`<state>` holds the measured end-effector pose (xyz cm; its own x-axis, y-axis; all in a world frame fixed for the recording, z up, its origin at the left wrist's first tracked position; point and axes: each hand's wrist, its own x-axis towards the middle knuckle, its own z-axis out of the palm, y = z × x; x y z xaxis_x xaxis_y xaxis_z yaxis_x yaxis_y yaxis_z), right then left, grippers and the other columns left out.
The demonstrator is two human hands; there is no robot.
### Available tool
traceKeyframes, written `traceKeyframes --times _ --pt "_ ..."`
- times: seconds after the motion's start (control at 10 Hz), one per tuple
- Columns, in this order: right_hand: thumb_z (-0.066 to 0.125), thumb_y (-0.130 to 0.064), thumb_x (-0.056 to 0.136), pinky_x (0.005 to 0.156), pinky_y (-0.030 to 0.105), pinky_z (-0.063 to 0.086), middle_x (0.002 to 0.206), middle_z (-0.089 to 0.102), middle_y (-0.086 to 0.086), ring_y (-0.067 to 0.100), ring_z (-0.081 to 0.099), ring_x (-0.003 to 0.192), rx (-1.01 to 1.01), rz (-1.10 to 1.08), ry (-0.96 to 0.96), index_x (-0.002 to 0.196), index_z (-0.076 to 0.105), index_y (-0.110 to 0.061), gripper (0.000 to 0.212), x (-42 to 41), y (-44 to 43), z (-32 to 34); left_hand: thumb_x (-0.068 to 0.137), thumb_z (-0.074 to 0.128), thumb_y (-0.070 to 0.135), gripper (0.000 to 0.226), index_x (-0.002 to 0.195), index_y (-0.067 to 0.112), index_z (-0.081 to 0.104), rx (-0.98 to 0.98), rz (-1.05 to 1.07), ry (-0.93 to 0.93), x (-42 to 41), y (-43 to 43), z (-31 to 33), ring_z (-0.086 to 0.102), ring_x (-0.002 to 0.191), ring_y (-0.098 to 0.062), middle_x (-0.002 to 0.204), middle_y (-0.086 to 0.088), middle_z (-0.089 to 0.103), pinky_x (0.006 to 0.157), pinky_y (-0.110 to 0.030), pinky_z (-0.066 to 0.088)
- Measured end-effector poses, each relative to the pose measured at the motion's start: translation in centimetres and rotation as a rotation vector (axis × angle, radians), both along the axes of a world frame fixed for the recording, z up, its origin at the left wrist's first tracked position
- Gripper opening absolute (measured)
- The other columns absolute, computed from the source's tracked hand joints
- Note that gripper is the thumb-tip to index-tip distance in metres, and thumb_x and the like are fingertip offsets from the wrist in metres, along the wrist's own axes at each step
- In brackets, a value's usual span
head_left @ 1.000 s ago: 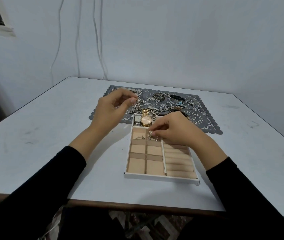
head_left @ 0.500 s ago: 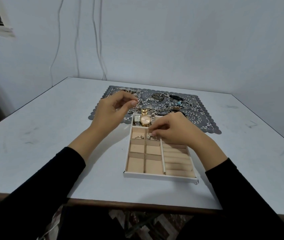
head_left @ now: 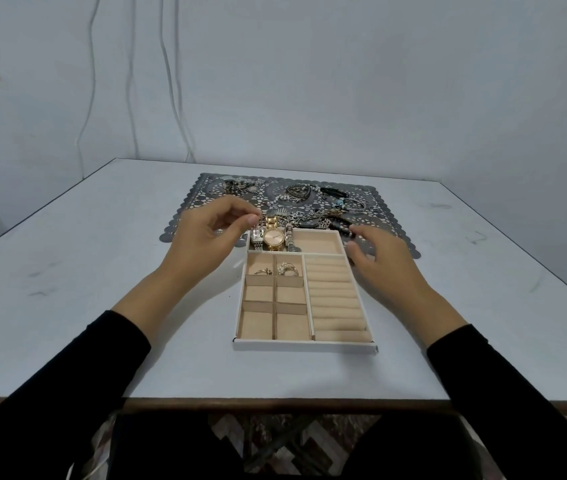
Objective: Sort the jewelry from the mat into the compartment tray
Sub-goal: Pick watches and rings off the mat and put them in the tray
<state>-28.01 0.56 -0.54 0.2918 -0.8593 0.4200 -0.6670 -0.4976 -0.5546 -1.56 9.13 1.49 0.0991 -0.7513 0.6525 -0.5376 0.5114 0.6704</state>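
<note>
Right hand point(head_left: 379, 258) has left the rings point(head_left: 287, 269), hovering beside tray point(head_left: 304, 344).

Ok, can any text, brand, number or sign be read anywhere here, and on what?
None can be read.
The dials of the gold watch and the small silver watch in the tray are too small and blurred to show brand or numerals.

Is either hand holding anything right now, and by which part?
Right hand holds nothing, fingers relaxed. Left hand pinches thumb to fingertips near the watches, but whether a small piece sits between them cannot be told.
</note>
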Motion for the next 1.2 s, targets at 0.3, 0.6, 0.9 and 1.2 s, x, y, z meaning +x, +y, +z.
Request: traceKeyframes --times 0.3,0.6,0.9,1.2 --pt "0.047 -0.027 0.096 0.074 0.028 0.035 0.109 0.063 0.009 0.023 0.054 0.099 0.065 0.012 0.246 0.115 0.058 -0.009 0.028 -1.4 -1.0 -2.1 0.088 0.068 0.015 0.010 0.098 0.018 0.070 0.025 -0.015 -0.083 0.0 0.6 -0.8 0.070 0.083 -0.015 0.090 0.001 0.073 0.080 -0.031 0.058" --pt "0.046 -0.027 0.098 0.074 0.026 0.034 0.114 0.062 0.010 0.024 0.055 0.103 0.071 0.002 0.253 0.119 0.058 -0.008 0.031 -1.2 -0.7 -1.7 0.088 0.068 0.012 0.012 0.096 0.020 0.071 0.123 -0.090 -0.135 0.3 1.1 -1.3 0.070 0.087 -0.009 0.089 0.009 0.073 0.083 -0.020 0.054" --pt "0.046 -0.028 0.098 0.077 0.024 0.033 0.119 0.061 0.009 0.023 0.055 0.108 0.062 -0.003 0.260 0.124 0.056 -0.009 0.034 -1.2 -0.7 -1.7 0.088 0.070 0.014 0.008 0.095 0.016 0.075 0.179 -0.078 -0.282 1.0 0.7 -1.7 0.069 0.087 -0.012 0.086 0.009 0.074 0.083 -0.023 0.052" --pt "0.047 -0.029 0.098 0.078 0.022 0.033 0.121 0.061 0.008 0.022 0.054 0.109 0.047 0.000 0.250 0.126 0.055 -0.010 0.035 -1.3 -0.8 -1.8 0.086 0.071 0.028 0.013 0.096 0.023 0.079 0.178 -0.011 -0.382 1.4 0.4 -1.8 0.066 0.090 -0.006 0.094 0.012 0.071 0.083 -0.020 0.048"
